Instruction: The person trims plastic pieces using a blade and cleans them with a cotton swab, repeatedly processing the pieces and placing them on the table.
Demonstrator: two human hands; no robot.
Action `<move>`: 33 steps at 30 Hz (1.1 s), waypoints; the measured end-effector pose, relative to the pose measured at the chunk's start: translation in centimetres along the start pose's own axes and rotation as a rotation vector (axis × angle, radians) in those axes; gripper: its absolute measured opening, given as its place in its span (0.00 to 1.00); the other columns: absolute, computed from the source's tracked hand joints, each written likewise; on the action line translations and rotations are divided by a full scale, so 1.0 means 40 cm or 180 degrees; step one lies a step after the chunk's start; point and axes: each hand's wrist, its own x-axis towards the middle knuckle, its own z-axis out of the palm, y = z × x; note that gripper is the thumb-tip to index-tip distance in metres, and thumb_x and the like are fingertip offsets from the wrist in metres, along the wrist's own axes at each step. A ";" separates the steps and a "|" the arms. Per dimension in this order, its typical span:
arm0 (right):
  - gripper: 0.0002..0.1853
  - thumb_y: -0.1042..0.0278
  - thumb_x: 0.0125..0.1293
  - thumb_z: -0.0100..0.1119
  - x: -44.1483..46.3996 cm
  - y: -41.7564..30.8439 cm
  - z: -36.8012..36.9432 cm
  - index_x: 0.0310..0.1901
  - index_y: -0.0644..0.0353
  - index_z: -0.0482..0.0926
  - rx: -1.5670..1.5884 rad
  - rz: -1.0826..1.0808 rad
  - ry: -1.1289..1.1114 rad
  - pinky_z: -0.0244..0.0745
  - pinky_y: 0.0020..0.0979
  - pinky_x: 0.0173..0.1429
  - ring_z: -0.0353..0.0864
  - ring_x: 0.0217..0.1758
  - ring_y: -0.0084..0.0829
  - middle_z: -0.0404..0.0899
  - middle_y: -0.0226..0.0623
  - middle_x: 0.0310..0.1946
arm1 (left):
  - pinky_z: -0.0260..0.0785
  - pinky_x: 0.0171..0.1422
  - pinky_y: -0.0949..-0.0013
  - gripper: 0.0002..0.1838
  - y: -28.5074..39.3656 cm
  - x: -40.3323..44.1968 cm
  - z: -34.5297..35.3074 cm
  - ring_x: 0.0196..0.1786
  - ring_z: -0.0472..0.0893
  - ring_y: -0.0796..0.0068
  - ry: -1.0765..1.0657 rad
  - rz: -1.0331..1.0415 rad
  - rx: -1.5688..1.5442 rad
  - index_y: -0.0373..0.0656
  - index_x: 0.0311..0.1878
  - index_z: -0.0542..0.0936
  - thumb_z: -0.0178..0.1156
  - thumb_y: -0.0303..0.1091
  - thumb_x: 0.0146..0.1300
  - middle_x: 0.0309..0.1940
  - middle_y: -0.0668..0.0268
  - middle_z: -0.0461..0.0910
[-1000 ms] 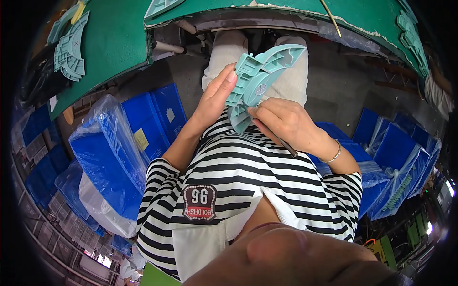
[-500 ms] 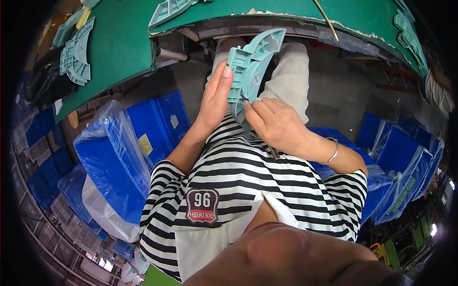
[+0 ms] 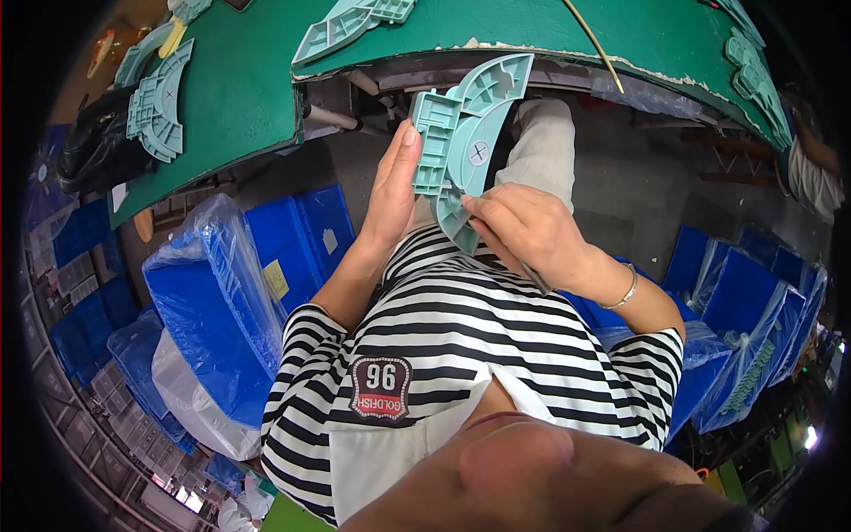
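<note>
My left hand (image 3: 390,191) grips a pale teal moulded plastic part (image 3: 479,152) by its ribbed left side, thumb up along the edge and the other fingers hidden behind. The part is curved, with open ribbed compartments and a round disc marked with a cross. My right hand (image 3: 532,232) is closed around a slim metal tool (image 3: 537,280), whose flat end sticks out below the palm. Its fingertips touch the lower curved end of the part. The tool's working tip is hidden by the fingers.
A green worktable (image 3: 235,97) with a chipped edge lies ahead. Similar teal parts (image 3: 161,102) rest on it, with more at the far right (image 3: 753,84). A thin stick (image 3: 596,44) and a black bag (image 3: 105,142) are nearby. Plastic-wrapped blue bins (image 3: 208,310) stand on both sides.
The teal part has turned so more of its ribbed left side and disc face me. My right hand has shifted slightly right, and the tool's end has moved right with it.
</note>
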 end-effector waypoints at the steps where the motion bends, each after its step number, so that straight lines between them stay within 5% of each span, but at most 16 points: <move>1: 0.15 0.81 0.52 0.65 0.004 -0.001 -0.013 0.43 0.67 0.78 0.0085 0.0053 -0.0046 0.75 0.33 0.32 0.78 0.29 0.36 0.76 0.39 0.29 | 0.63 0.65 0.71 0.21 0.001 0.000 -0.002 0.58 0.73 0.79 -0.0044 0.0051 0.0120 0.39 0.62 0.69 0.37 0.43 0.79 0.55 0.66 0.74; 5: 0.12 0.75 0.57 0.64 0.005 0.008 -0.029 0.42 0.66 0.77 0.0314 0.0084 -0.0224 0.73 0.35 0.31 0.78 0.30 0.37 0.74 0.39 0.28 | 0.62 0.66 0.71 0.22 -0.001 -0.004 -0.010 0.59 0.72 0.78 -0.0189 0.0098 0.0324 0.37 0.64 0.68 0.37 0.43 0.79 0.56 0.64 0.74; 33: 0.12 0.76 0.56 0.64 0.001 0.019 0.006 0.42 0.68 0.77 0.0200 -0.0008 0.0012 0.73 0.34 0.29 0.78 0.29 0.36 0.75 0.39 0.28 | 0.61 0.67 0.70 0.22 -0.009 -0.005 -0.013 0.60 0.71 0.77 -0.0213 0.0067 0.0169 0.38 0.64 0.68 0.37 0.43 0.78 0.57 0.64 0.73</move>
